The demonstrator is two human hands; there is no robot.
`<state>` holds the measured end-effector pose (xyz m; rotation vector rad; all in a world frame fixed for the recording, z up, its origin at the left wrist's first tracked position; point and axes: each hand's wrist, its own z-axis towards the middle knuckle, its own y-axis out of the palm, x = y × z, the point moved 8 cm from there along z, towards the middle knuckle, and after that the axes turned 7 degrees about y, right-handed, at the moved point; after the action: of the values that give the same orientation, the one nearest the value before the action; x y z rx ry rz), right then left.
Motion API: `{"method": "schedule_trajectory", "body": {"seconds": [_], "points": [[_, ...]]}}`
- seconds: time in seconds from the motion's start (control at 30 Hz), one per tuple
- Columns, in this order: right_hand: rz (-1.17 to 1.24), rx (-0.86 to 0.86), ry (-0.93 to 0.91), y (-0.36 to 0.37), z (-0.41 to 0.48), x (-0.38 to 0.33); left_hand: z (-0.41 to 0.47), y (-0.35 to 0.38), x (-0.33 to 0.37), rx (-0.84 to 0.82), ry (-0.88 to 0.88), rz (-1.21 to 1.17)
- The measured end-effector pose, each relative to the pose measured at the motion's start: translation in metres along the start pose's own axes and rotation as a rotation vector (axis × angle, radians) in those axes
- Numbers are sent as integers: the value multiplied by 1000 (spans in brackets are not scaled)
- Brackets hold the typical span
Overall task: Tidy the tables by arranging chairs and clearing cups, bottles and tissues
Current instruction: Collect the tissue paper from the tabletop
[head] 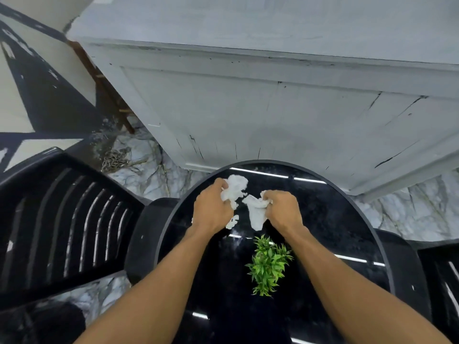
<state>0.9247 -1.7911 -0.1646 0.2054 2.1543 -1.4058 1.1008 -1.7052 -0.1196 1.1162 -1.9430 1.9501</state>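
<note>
Over the far half of a round black glossy table (pixel 347 219), my left hand (pixel 213 209) grips a crumpled white tissue (pixel 234 188) whose upper part sticks out past the fingers. My right hand (pixel 283 211) grips a second white tissue (pixel 257 213) that hangs down from the fist. A small white scrap (pixel 232 222) shows just under my left hand; whether it lies on the table or belongs to the held tissue I cannot tell. A black slatted plastic chair (pixel 62 214) stands at the table's left side.
A small green artificial plant (pixel 268 264) stands on the table, close behind my right wrist. A white panelled counter (pixel 273 108) rises beyond the table. Another black chair (pixel 444 274) sits at the right edge. The floor (pixel 149 170) is white veined marble, and a chain lies on it.
</note>
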Motion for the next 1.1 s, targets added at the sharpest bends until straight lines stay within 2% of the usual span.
{"method": "schedule_trajectory", "body": {"seconds": [0.23, 0.47, 0.57, 0.7, 0.8, 0.93, 1.0, 1.1], "points": [[-61, -109, 19, 4, -14, 3, -37, 45, -9, -163, 39, 114], [-253, -229, -15, 13, -23, 1, -54, 59, -6, -220, 75, 236], [-190, -198, 30, 6, -23, 1, -51, 58, -4, -219, 65, 167], [-73, -168, 14, -10, -22, -21, -45, 32, 1, -66, 27, -19], [-55, -125, -48, -26, -24, -57, -48, -10, -5, 94, -89, -201], [-12, -75, -86, -31, -30, -95, -51, -55, -30, 226, -168, -290], [18, -81, -78, -25, -37, -107, -59, -65, -43, 217, -182, -275], [0, -120, -45, -6, -51, -118, -76, -55, -63, 85, -154, -197]]}}
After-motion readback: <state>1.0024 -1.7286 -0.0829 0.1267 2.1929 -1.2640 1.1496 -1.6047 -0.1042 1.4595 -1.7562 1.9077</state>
